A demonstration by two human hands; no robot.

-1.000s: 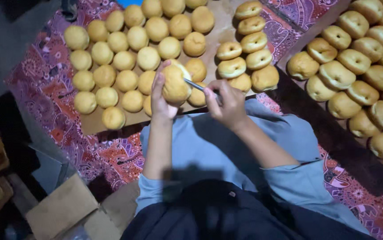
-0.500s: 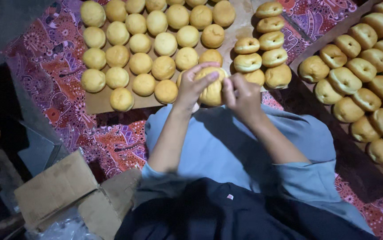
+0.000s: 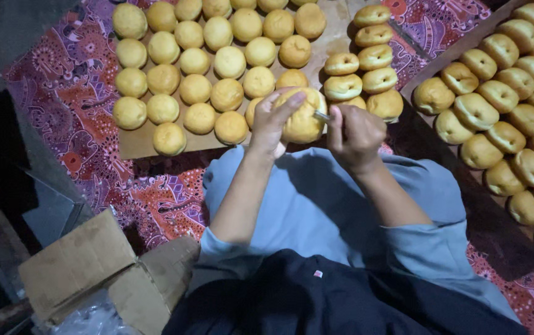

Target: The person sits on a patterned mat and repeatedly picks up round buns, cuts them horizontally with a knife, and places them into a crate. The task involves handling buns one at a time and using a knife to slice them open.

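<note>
The bun (image 3: 304,118) in the left hand (image 3: 273,121) has a matt, golden-brown crust, smooth and a little floury-looking. The blade (image 3: 321,115) held by the right hand (image 3: 354,133) is thin metal with a dull grey shine. The board (image 3: 137,144) under the round buns looks like plain brown wood or card, matt and scuffed. The cloth (image 3: 62,74) beneath it is printed fabric, patterned in red and purple, without gloss. The sleeves (image 3: 428,248) are soft, matt blue cloth. The box (image 3: 75,260) is rough brown cardboard, creased at the flaps, with crinkled clear plastic (image 3: 87,319) beside it.
</note>
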